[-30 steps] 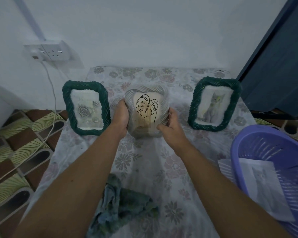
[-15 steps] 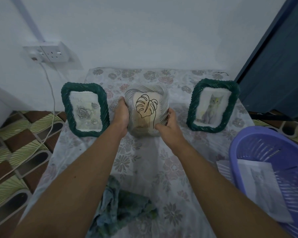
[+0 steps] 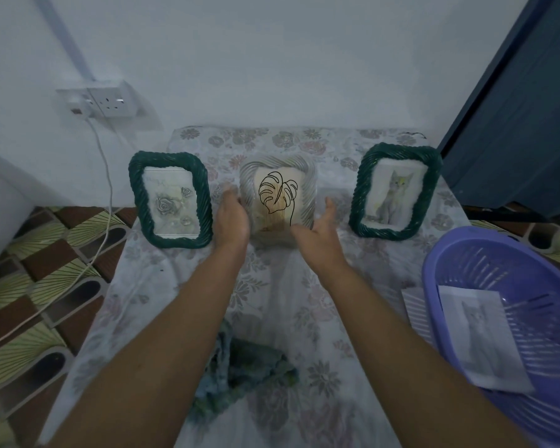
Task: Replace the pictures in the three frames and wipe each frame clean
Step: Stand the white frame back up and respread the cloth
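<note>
The left hand (image 3: 232, 218), fingers released and relaxed, lay at the left edge of the silver frame (image 3: 278, 194) (twisted border, line-drawn leaf), which stood upright on the counter (image 3: 272, 302). The right hand (image 3: 317, 232) hovered just beside it, fingers spread loose.

Both forearms are bare and reach forward from the lower edge of the view, converging toward the centre. The left forearm (image 3: 175, 318) ends in the left hand (image 3: 232, 218), back toward the camera, fingers (image 3: 230, 197) extended forward and close together; the tips are blurred. The right forearm (image 3: 385, 318) ends in the right hand (image 3: 317, 229), palm turned inward toward the left hand, thumb (image 3: 329, 206) raised, fingers loosely spread. The hands are level with each other and apart.
</note>
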A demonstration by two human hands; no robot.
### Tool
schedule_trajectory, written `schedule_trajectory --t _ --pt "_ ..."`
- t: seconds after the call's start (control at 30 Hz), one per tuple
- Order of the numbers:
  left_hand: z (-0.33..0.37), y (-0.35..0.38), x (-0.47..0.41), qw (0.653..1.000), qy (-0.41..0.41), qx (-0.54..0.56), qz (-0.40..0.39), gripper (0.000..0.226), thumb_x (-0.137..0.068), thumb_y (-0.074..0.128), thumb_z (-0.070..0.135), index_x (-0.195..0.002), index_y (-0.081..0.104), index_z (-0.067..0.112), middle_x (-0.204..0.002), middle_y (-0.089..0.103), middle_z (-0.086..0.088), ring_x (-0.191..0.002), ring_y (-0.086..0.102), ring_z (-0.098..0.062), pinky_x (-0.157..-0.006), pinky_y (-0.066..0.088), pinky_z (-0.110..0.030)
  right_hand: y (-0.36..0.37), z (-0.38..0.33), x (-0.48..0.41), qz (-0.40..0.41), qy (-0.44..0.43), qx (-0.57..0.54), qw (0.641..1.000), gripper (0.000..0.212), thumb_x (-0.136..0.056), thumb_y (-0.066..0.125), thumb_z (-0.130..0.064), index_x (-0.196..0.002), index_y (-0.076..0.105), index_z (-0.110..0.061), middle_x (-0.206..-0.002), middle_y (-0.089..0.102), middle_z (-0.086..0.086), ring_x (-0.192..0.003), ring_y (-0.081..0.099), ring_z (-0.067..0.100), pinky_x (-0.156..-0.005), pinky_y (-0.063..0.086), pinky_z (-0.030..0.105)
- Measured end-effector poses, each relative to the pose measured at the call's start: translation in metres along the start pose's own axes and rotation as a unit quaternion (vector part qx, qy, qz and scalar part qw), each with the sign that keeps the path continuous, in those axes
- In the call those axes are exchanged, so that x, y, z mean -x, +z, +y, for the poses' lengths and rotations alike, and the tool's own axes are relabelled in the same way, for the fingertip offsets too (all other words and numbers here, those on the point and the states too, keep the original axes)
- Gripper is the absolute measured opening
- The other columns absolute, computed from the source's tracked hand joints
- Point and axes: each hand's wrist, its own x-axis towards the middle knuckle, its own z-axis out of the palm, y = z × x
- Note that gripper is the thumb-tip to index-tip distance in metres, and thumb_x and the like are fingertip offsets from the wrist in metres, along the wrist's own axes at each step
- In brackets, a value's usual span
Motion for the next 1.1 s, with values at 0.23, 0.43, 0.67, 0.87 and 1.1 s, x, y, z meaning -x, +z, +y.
schedule_trajectory --t 0.23,0.43,0.67,0.87,1.1 --pt "-0.013 -0.048 0.071 0.997 0.069 -0.009 0.037 0.042 -0.102 0.031 0.048 -0.133 0.055 0.032 -0.147 0.046 0.002 -0.133 0.042 -0.020 -0.114 0.032 -0.046 0.013 -0.005 0.060 0.056 -0.037 0.000 0.998 0.075 -0.084 0.066 -0.032 -0.147 0.026 -0.023 -0.154 0.029 0.004 -0.144 0.030 0.025 -0.114 0.034 0.050" --pt "-0.043 -0.108 0.114 0.902 0.233 -0.342 -0.124 0.022 -0.088 0.061 0.030 -0.109 0.067 0.033 -0.118 0.059 0.006 -0.115 0.052 -0.017 -0.091 0.039 -0.030 0.010 0.013 0.118 -0.105 -0.027 0.110 0.988 0.041 -0.087 0.055 -0.004 -0.125 0.058 -0.019 -0.123 0.056 -0.006 -0.107 0.053 0.011 -0.091 0.044 0.026" --pt "-0.080 -0.145 0.133 0.745 0.255 -0.596 -0.154 0.042 -0.085 0.058 0.033 -0.127 0.054 0.039 -0.142 0.038 0.012 -0.133 0.027 -0.019 -0.102 0.024 -0.044 0.018 0.047 0.156 -0.251 0.016 0.241 0.937 0.047 -0.080 0.065 -0.012 -0.127 0.061 -0.018 -0.124 0.062 0.003 -0.108 0.057 0.016 -0.086 0.050 0.028" --pt "-0.094 -0.155 0.145 0.815 0.302 -0.486 -0.092 0.023 -0.087 0.063 0.028 -0.109 0.067 0.026 -0.124 0.057 0.007 -0.116 0.046 -0.021 -0.089 0.036 -0.036 0.030 0.057 0.177 -0.215 -0.058 0.339 0.914 0.040 -0.070 0.060 -0.065 -0.101 0.062 -0.039 -0.101 0.064 -0.007 -0.101 0.058 0.023 -0.091 0.047 0.044" --pt "-0.068 -0.158 0.167 0.870 0.377 -0.309 -0.068 0.016 -0.091 0.063 0.009 -0.106 0.068 0.012 -0.104 0.064 0.006 -0.094 0.058 -0.011 -0.082 0.035 -0.003 0.016 0.036 0.190 -0.092 -0.153 0.145 0.973 0.014 -0.093 0.058 -0.014 -0.097 0.071 -0.017 -0.082 0.068 -0.004 -0.075 0.061 0.015 -0.070 0.047 0.029"
